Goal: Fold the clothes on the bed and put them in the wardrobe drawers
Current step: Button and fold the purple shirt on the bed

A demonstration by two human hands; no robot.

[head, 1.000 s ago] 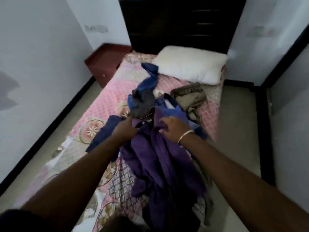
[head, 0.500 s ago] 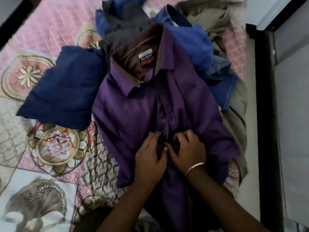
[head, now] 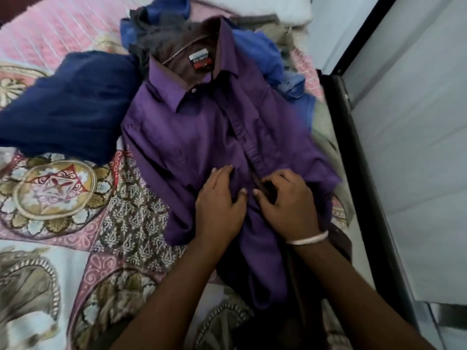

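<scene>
- The purple shirt (head: 202, 127) lies face up on the bed (head: 58, 198), collar away from the person, front placket running down its middle; it is spread out, not yet folded.
- The left hand (head: 219, 205) rests on the shirt's front just left of the placket, fingers (head: 222, 173) fairly straight and slightly spread, pressing the cloth.
- The right hand (head: 288, 200) sits just beside it on the placket, fingers curled into the fabric, seemingly pinching the edge or working a button; which, I cannot tell.
- A dark blue garment (head: 70, 104) lies just left of the shirt, apparently bundled.
- Behind the collar a heap of blue, grey and khaki clothes (head: 161, 24) is unfolded.
- Judged from this, the task is at an early stage: no drawer is in view, and most of the folding remains.
</scene>
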